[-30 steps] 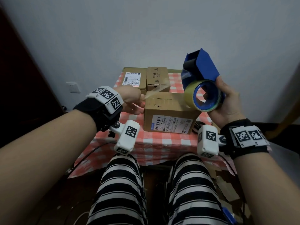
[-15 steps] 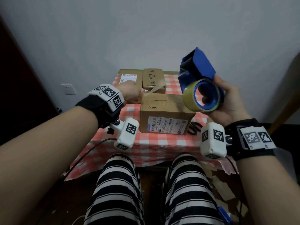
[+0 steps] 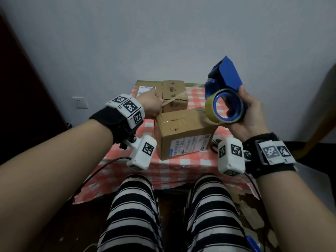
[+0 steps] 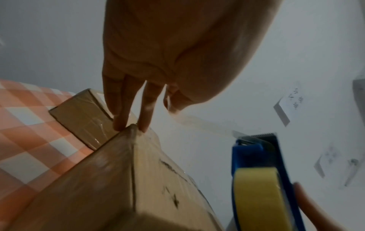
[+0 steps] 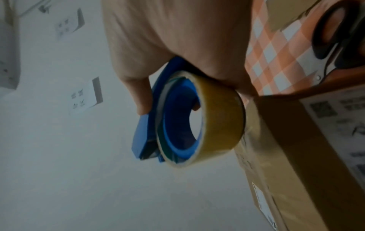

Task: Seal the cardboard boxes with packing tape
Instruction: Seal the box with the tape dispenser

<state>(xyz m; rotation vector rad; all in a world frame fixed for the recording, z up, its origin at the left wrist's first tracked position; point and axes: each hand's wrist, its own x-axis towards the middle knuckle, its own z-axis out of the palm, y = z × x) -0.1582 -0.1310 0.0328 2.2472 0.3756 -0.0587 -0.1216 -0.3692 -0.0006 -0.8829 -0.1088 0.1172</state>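
From the head view, a brown cardboard box [image 3: 183, 132] with a white label is seen on the checked counter [image 3: 181, 162]. Above its right corner, a blue tape holder with a yellow roll [image 3: 224, 104] is gripped by the right hand [image 3: 249, 115].

From the left wrist view, a clear tape strip [image 4: 201, 125] is pinched by the left hand [image 4: 177, 51] above the box's corner.

From the right wrist view, fingers [image 5: 141, 95] are curled round the holder beside the box.

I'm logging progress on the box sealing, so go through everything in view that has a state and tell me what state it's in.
Left hand: pinches the free tape end above the front box's corner.
Right hand: grips the tape dispenser, raised off the table.
Tape dispenser: held up, tilted.
Tape strip: pulled out, stretched taut, not yet stuck down.
Front box: flaps closed, label facing the person.
Two rear boxes: closed, side by side.
Scissors: lying on the tablecloth.
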